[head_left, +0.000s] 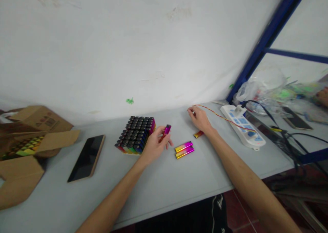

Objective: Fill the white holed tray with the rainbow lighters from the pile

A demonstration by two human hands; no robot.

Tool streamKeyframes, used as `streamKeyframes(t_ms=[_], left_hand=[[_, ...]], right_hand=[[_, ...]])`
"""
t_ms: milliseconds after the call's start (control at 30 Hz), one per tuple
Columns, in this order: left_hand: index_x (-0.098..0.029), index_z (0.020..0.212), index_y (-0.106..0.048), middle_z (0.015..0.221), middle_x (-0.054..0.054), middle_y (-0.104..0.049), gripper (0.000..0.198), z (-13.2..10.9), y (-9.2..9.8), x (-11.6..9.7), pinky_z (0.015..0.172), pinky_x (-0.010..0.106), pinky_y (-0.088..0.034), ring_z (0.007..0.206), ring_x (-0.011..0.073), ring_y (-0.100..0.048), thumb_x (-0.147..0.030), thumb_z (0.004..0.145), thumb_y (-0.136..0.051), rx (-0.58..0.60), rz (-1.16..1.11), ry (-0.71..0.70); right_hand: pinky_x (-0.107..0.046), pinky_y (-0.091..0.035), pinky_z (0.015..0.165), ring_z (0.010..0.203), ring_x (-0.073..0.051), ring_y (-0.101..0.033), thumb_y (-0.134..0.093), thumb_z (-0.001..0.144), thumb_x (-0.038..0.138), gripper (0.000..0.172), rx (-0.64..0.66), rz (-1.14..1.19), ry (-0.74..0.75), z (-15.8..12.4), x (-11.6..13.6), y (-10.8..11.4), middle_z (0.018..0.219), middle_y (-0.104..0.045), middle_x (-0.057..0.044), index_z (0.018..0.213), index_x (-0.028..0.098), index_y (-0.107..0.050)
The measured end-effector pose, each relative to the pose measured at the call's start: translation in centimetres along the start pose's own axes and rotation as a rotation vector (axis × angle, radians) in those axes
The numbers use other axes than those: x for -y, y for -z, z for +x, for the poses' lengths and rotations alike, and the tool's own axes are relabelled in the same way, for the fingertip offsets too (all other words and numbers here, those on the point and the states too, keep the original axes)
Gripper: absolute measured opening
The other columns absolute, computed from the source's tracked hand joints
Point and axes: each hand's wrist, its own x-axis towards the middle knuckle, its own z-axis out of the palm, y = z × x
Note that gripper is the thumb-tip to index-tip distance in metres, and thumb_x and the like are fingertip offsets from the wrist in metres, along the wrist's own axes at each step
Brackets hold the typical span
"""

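Note:
My left hand (156,140) is closed around a shiny magenta tube with a dark end (167,129), held tilted above the table. Just left of it stands a tight block of several black-topped, rainbow-coloured tubes (137,133), upright in rows. Two yellow-and-magenta tubes (183,150) lie side by side between my hands. My right hand (199,118) rests on the table farther back, its fingers curled together. A thin red-and-yellow wire (217,115) reaches that hand's fingers, but what they hold is hidden. Another tube (198,134) lies partly under the right wrist.
A white power strip (243,127) with plugs and cables sits at the right. At the left are a black-screened phone (86,158) and an open cardboard box (58,140) holding similar tubes. A blue metal frame (256,58) and plastic bags (252,92) stand at the right.

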Motion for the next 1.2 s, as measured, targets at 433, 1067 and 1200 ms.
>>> streamKeyframes(t_ms=[433,1067,1200], left_hand=[[-0.021,0.064,-0.043,0.051,-0.009,-0.026,0.047,-0.9,-0.1,-0.6,0.044,0.021,-0.018,0.044,0.0073,-0.019,-0.06,0.089,-0.049,0.107,-0.545,0.353],[-0.022,0.059,-0.039,0.053,-0.008,-0.022,0.038,-0.9,-0.4,-0.9,0.041,0.019,-0.018,0.045,0.0091,-0.017,-0.044,0.09,-0.043,-0.104,-0.571,0.321],[-0.021,0.077,-0.051,0.055,-0.009,-0.032,0.043,-0.9,-0.7,-1.5,0.043,0.019,-0.024,0.044,0.0082,-0.024,-0.06,0.094,-0.051,-0.083,-0.577,0.281]], right_hand=[[-0.034,-0.051,0.079,0.077,-0.021,-0.065,-0.048,0.106,0.037,0.028,0.055,0.008,-0.012,-0.6,2.6,-1.3,0.091,-0.074,-0.008,0.098,0.02,-0.067],[-0.035,-0.05,0.081,0.082,-0.023,-0.066,-0.046,0.107,0.038,0.028,0.064,0.024,-0.011,-0.8,2.8,-1.9,0.094,-0.073,-0.009,0.099,0.02,-0.067],[-0.035,-0.05,0.081,0.083,-0.023,-0.066,-0.045,0.107,0.037,0.028,0.058,0.022,0.006,-0.7,2.7,-1.9,0.093,-0.072,-0.009,0.099,0.02,-0.066]])
